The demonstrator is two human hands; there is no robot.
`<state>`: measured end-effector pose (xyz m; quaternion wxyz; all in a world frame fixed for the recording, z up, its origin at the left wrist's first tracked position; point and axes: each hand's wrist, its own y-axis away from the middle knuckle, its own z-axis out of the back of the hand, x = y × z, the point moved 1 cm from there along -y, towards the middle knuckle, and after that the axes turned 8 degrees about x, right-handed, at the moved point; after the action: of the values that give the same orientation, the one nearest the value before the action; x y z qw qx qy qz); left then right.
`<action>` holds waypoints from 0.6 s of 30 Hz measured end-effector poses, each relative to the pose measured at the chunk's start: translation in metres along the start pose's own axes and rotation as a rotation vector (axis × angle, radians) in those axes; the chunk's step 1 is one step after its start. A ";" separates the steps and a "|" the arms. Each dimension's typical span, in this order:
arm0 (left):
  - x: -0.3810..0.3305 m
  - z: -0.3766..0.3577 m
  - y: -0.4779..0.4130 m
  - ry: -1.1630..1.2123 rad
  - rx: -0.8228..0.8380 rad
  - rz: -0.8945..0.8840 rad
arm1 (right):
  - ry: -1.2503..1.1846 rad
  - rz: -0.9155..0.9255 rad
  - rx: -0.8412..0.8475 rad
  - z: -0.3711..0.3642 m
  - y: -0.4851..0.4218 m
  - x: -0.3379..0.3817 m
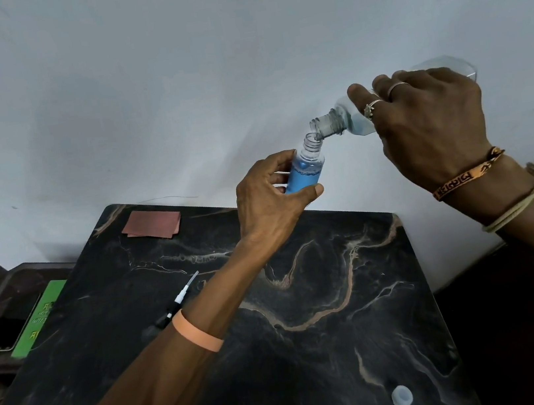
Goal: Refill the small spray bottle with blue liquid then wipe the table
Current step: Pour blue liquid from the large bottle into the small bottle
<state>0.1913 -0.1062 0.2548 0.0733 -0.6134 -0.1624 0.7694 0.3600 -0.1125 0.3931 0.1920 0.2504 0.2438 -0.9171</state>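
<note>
A: Pouring step is live. Left hand [270, 198] wraps the small spray bottle [306, 170], fingers and thumb closed round its lower body, held in the air above the table's [214, 366] far edge, near 12 o'clock of the tabletop. Neck is open and tilted toward 1 o'clock.

B: Source?

A: Right hand [430, 122] is clamped over the clear refill bottle [347, 121], tipped so its mouth sits just above the small neck, possibly touching. Blue liquid [303, 179] fills the small one to roughly its shoulder. Little blue shows in the refill bottle.

B: So nearly done filling?

A: My read, yes. Next move calls for righting the refill bottle without dripping, then refitting the spray pump [178, 302], which lies on the table at about 9 o'clock. A pale cap [402, 397] sits at 5 o'clock, probably the refill's.

B: Wipe?

A: Not begun. A folded reddish cloth [152, 223] lies at 11 o'clock.
</note>
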 end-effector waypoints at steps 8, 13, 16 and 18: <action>0.002 0.001 0.001 0.024 -0.006 0.019 | -0.232 -0.115 -0.093 -0.018 0.008 0.006; 0.011 0.003 0.007 0.006 0.000 0.039 | -0.501 -0.256 -0.016 -0.043 0.022 0.019; 0.016 0.006 0.009 -0.013 0.007 0.053 | -0.632 -0.334 0.047 -0.056 0.029 0.027; 0.020 0.007 0.011 -0.014 0.005 0.064 | -0.685 -0.349 0.101 -0.064 0.033 0.032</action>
<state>0.1811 -0.1112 0.2343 0.0491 -0.6126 -0.1410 0.7761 0.3735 -0.1121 0.3157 0.0907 -0.1068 0.1592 -0.9773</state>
